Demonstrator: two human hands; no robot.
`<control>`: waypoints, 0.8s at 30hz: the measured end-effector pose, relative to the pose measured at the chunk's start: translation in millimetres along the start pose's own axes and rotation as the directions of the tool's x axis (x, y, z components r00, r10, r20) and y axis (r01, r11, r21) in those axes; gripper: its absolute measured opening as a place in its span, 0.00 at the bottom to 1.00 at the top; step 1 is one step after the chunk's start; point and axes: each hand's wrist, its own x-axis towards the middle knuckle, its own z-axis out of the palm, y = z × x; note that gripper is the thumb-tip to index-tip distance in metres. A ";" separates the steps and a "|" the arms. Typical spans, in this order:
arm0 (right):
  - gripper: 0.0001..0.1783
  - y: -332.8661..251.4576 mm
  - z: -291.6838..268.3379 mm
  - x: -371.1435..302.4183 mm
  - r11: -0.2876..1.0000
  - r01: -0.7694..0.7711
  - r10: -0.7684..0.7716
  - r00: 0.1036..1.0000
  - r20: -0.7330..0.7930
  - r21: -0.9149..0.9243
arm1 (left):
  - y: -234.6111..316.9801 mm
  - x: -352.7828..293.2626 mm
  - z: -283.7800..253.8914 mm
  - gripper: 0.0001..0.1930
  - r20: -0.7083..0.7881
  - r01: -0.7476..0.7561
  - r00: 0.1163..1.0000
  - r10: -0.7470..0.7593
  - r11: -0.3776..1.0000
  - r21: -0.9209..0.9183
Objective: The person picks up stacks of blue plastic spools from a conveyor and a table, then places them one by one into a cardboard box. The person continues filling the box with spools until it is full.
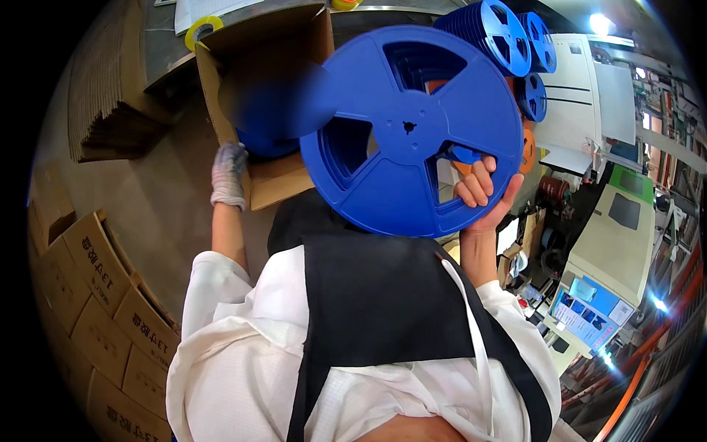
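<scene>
My right hand (pixel 482 190), bare, grips a stack of blue plastic reels (pixel 442 110) by the lower right rim, its fingers hooked through a cut-out. Several layered rims show through the openings of the top reel. To the left, an open cardboard box (pixel 276 190) holds more blue reels (pixel 266 144), partly hidden by a dark blurred patch and the held stack. My left hand (pixel 229 175), in a pale glove, is closed on the box's near left edge; its fingertips are partly hidden.
Flattened cartons (pixel 110 88) stand stacked at far left, with closed brown boxes (pixel 96 295) below them. Yellow tape (pixel 202 31) lies on the metal bench (pixel 163 51). More blue reels (pixel 490 37) stand behind the held stack. A green-and-beige machine (pixel 604 243) is at right.
</scene>
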 end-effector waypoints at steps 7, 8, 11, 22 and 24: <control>0.25 4.5 14.3 19.9 0.989 0.001 -0.022 0.989 0.143 0.148 | 124.6 -72.5 99.0 0.15 -0.083 -0.407 0.899 0.429 0.892 0.196; 0.25 7.0 17.6 24.9 0.990 -0.011 -0.010 0.989 0.151 0.141 | 134.1 -86.5 115.0 0.15 -0.075 -0.464 0.866 0.494 0.852 0.243; 0.25 14.5 30.2 35.1 0.998 -0.015 0.005 0.990 0.144 0.068 | 148.5 -113.9 157.5 0.13 0.118 -0.652 0.728 0.675 0.629 0.424; 0.23 67.5 92.7 48.7 0.649 -0.265 0.095 0.958 -0.269 -0.713 | 138.5 -146.0 168.8 0.35 0.622 0.392 0.783 0.005 0.773 -0.499; 0.22 63.3 76.7 48.7 0.630 -0.271 -0.016 0.932 -0.362 -0.728 | 141.9 -138.7 142.4 0.36 0.721 0.594 0.682 0.119 0.484 -0.642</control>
